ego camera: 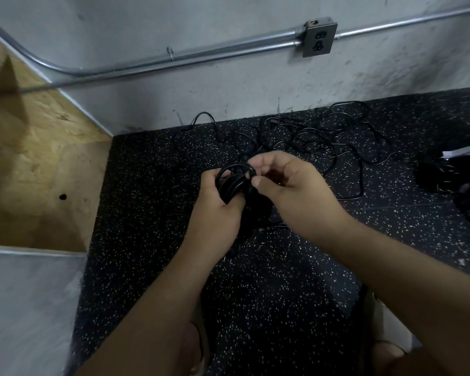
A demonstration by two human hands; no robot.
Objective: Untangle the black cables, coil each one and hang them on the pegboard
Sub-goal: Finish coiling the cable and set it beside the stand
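coil of black cable (235, 183), several smooth round loops, gripped in curled left hand (217, 210) above speckled black rubber floor (282, 280). right hand (291, 191) just beside, thumb and fingertips pinching top loop of coil. lower part of coil hidden behind both hands. thin tangled cables (310, 137) sprawled on floor near rough grey concrete wall (228, 99), barely readable against dark surface. shiny metal conduit (174, 59) and boxy outlet (319, 36) on wall. flaky chipboard panel (38, 158) at left. dark heap (445, 180) at right edge, cut off, hard to make out.
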